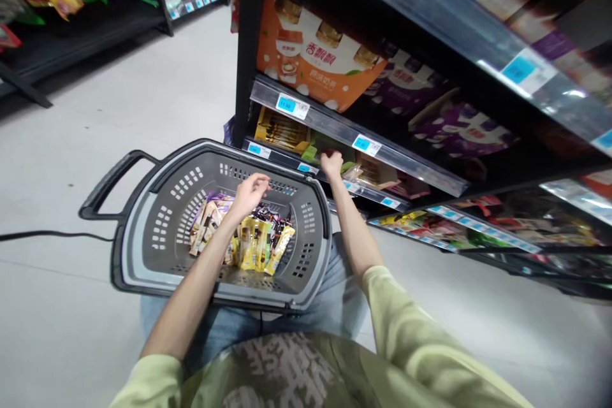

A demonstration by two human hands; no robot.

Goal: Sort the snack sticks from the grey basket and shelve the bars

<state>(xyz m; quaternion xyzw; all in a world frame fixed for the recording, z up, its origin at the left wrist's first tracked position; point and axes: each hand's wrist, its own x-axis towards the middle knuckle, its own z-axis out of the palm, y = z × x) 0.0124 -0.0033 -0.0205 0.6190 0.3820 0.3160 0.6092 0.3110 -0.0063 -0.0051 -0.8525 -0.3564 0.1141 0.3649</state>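
Observation:
My left hand [252, 196] hovers over the grey shopping basket [150, 220], its fingers loosely bent and nothing visible in them. Inside the basket lie several slim sachets, including yellow sachets [258, 239] and beige and purple sachets [208, 220]. On a low shelf my right hand [331, 164] reaches to a green box [329, 145], with its fingers curled; what they hold, if anything, is hidden. A light green packet [310, 153] lies just left of that hand. Left of it stands an open yellow box of sachets [283, 132].
Above my right hand runs a shelf edge with price tags [292, 106]. Orange multipack cartons [320, 57] and purple cartons [466, 124] stand on that shelf. The basket's black handle [115, 182] sticks out left. Another rack [81, 29] holds bright bags across the aisle floor [62, 159].

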